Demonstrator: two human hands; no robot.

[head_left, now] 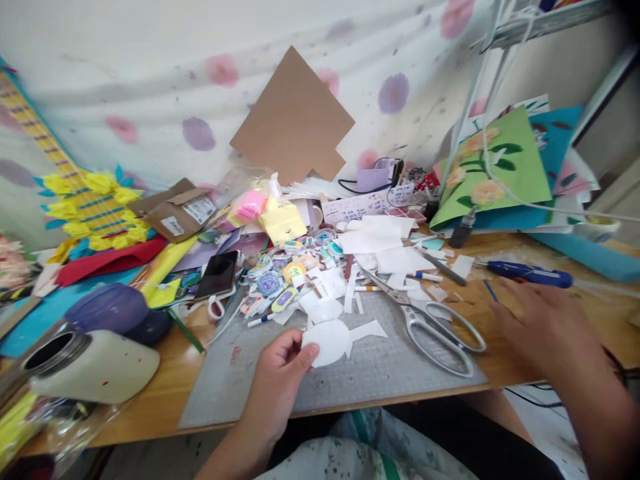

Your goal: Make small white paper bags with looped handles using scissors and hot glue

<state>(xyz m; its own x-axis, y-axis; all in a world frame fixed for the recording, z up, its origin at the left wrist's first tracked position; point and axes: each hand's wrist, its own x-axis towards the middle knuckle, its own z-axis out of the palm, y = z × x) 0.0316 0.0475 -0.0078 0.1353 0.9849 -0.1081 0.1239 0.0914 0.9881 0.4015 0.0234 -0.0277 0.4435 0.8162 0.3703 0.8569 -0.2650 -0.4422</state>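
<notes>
My left hand [286, 365] pinches a white oval paper cutout [327, 343] by its left edge, thumb on top, above the grey cutting mat [240, 393]. My right hand [543, 327] is over the wooden table at the right, somewhat blurred, with thumb and fingers apart. A thin blue stick [491, 289] lies by its fingertips; I cannot tell if they touch. Just beyond is a blue-handled tool [530, 273]. Between my hands, large grey-handled scissors [430, 327] lie on the mat, blades pointing away. White paper scraps [367, 331] lie beside the oval.
A pile of small colourful cutouts [280, 280] covers the mat's far side. Behind it are a phone [217, 275], yellow sticky notes [283, 223] and a cardboard box [175, 210]. An open white jar [100, 367] lies at the left. Decorated green card [520, 160] leans at the right.
</notes>
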